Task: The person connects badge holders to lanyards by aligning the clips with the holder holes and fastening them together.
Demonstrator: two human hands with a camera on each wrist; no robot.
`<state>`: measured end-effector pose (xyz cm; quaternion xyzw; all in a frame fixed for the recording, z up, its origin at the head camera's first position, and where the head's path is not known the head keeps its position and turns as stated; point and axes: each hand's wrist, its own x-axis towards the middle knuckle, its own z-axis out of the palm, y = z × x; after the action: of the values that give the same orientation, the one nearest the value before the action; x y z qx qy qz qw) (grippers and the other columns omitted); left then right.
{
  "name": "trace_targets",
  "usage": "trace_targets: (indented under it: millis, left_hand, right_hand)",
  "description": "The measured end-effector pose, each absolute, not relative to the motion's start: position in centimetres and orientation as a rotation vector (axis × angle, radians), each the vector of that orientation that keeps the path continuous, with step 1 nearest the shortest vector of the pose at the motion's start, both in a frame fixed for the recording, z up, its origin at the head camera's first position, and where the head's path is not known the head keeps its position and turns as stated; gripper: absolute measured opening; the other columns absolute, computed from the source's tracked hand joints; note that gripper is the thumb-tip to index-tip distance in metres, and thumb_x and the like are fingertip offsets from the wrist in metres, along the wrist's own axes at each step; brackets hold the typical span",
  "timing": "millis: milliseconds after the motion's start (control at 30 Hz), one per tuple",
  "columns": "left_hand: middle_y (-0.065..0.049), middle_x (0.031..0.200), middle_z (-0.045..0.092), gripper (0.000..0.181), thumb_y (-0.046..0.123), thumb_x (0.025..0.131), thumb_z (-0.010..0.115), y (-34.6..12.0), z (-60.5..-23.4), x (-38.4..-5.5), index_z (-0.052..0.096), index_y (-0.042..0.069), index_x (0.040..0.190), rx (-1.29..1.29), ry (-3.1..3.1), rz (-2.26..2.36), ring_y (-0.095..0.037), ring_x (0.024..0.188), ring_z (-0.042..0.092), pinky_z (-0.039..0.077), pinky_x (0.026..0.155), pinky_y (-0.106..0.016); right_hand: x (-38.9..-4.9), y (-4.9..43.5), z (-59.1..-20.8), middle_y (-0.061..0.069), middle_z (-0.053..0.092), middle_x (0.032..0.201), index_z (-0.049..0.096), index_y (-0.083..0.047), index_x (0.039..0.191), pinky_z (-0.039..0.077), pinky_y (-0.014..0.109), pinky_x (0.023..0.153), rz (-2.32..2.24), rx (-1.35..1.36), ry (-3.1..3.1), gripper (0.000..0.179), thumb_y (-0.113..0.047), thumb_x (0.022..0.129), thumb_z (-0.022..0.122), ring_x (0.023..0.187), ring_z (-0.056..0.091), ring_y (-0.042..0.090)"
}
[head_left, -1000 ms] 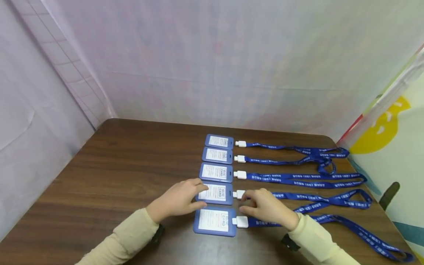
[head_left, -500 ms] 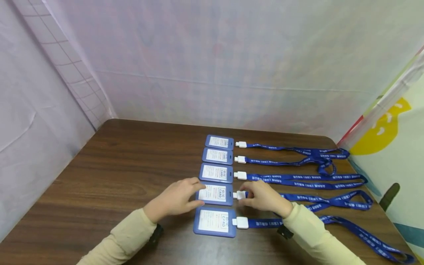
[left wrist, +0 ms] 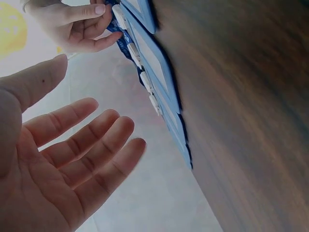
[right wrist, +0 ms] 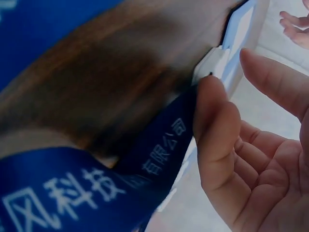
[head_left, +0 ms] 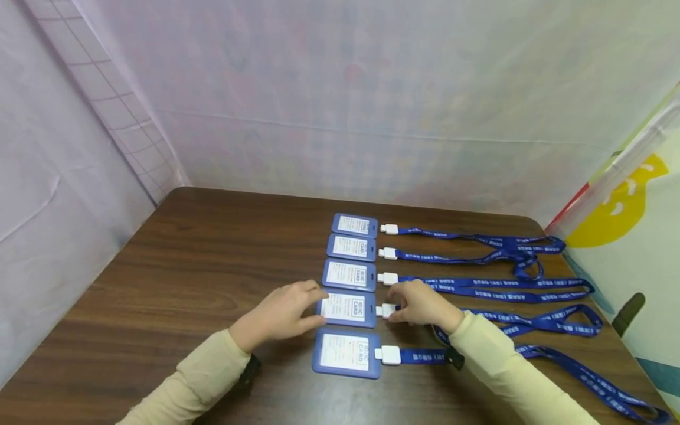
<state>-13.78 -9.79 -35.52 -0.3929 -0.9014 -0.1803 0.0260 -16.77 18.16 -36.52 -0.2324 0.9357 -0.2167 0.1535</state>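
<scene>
Several blue ID badge holders lie in a column on the table. Over the left edge of the second-nearest badge holder [head_left: 350,308], my left hand [head_left: 281,313] hovers with thumb and fingers spread; its palm shows bare in the left wrist view. My right hand [head_left: 422,304] is at the white clip [head_left: 385,311] beside that holder. In the right wrist view, a fingertip touches the clip's end where the blue lanyard [right wrist: 164,154] begins, while the thumb [right wrist: 275,84] stands apart from it. The clip's tip lies close to the holder's slotted end.
The nearest badge holder [head_left: 346,354] has its own clip [head_left: 390,355] and lanyard at its right. Farther back, more holders [head_left: 349,275] and lanyards [head_left: 510,289] lie in rows. White curtains [head_left: 340,100] hang behind the brown table [head_left: 212,260].
My right hand has moved slightly up and away, its fingertips coming to the second-nearest clip. The left hand stays nearly where it was. The view has shifted a little.
</scene>
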Motion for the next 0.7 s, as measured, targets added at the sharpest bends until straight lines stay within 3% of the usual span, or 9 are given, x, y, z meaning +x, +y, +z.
trace_targets:
  millis: [433, 700]
  left_hand:
    - [-0.010, 0.100, 0.060, 0.043, 0.027, 0.082, 0.066, -10.0, -35.9, -15.4, 0.059, -0.001, 0.115, -1.170, -2.885, -0.534, -0.019, 0.085, 0.058, 0.051, 0.070, -0.032]
    - [-0.011, 0.098, 0.059, 0.047, 0.029, 0.081, 0.068, -9.3, -36.5, -17.4, 0.058, 0.000, 0.117, -1.175, -2.993, -0.429, -0.018, 0.081, 0.056, 0.050, 0.068, -0.034]
  right_hand:
    - [-17.2, 18.1, -37.2, -0.004, 0.052, 0.051, 0.062, -0.003, 0.086, 0.041, 0.022, 0.041, -0.595, -0.725, 2.694, 0.023, -0.010, 0.069, 0.077, 0.037, 0.048, 0.007]
    - [-17.2, 17.9, -37.4, -0.001, 0.055, 0.062, 0.060, -0.005, 0.080, 0.043, 0.022, 0.040, -0.581, -0.733, 2.714, 0.023, -0.009, 0.067, 0.078, 0.037, 0.048, 0.006]
